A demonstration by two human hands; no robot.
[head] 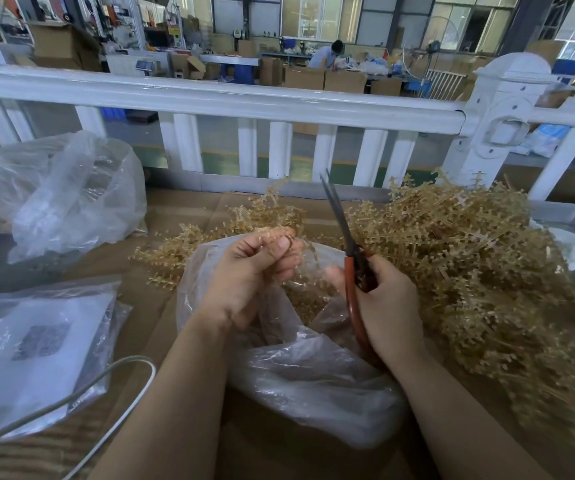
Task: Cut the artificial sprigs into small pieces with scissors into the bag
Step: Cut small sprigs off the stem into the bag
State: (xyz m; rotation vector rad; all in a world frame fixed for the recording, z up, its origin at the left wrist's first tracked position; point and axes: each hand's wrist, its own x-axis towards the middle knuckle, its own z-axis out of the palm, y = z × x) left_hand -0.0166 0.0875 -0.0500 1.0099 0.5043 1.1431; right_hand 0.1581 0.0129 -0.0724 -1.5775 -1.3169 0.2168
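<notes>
The left hand pinches a small sprig over the mouth of the clear bag, which lies at the near middle of the worktop. The right hand grips the scissors, blades almost closed and pointing up and away, just right of the sprig. I judge the sprig must turn across the blades, and the big heap of sprigs lies nearer the right hand.

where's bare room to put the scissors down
Bare cardboard between the flat packet and the open bag, and a strip near the fence. The right is crowded with the sprig pile.
</notes>
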